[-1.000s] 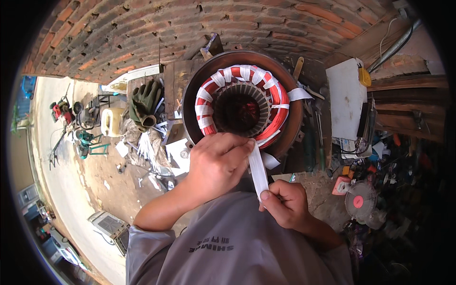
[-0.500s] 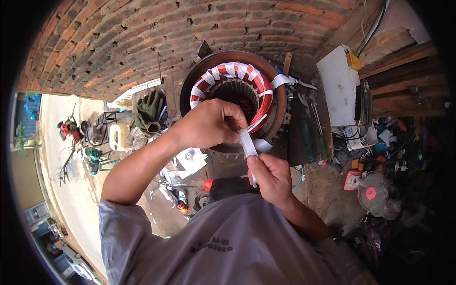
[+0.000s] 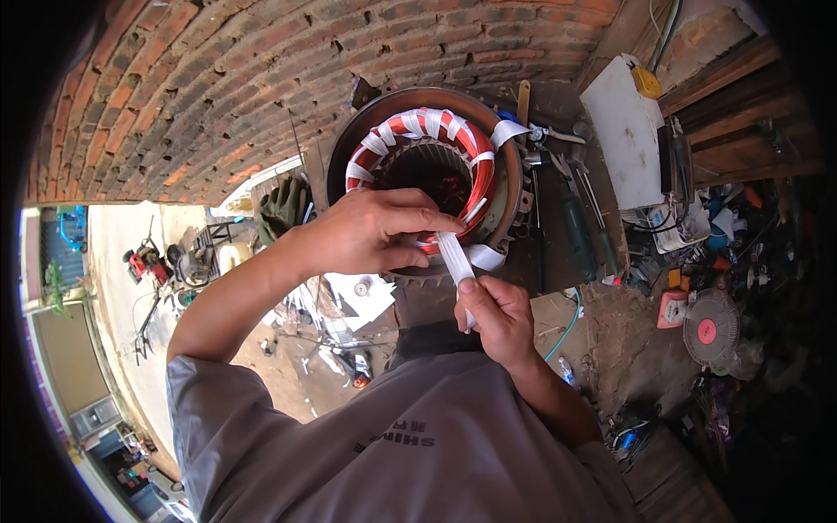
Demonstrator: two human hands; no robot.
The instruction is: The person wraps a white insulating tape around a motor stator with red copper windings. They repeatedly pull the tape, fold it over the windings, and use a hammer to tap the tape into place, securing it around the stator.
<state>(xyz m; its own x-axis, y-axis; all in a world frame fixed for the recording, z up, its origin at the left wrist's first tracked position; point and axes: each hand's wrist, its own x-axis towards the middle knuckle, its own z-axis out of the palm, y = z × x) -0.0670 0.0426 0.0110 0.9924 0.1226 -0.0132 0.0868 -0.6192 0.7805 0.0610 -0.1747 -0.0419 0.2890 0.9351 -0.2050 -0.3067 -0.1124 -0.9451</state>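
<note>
A motor stator (image 3: 336, 166) stands in front of me, its round metal housing facing up. Inside it rises a ring of red winding (image 3: 482, 179), wrapped at intervals with white tape. My left hand (image 3: 375, 231) is over the near rim, thumb and forefinger apart, its fingertips at the winding and the upper end of a white tape strip (image 3: 455, 256). Lower down, my right hand (image 3: 497, 318) pinches that strip between thumb and fingers, holding it taut and slanted. A loose white band end (image 3: 485, 256) sticks out beside the strip at the stator's near side.
Screwdrivers (image 3: 602, 231), pliers (image 3: 558, 133) and a dark green bottle (image 3: 577, 231) lie right of the stator. Gloves (image 3: 283, 209) and white papers (image 3: 362, 296) are at left. A brick wall (image 3: 261, 87) closes the far side. A fan (image 3: 711, 331) stands at right.
My left thumb and forefinger have parted from their pinch on the tape, and the hand has flattened over the winding. The right hand keeps its grip, nearly in place. The view has shifted slightly.
</note>
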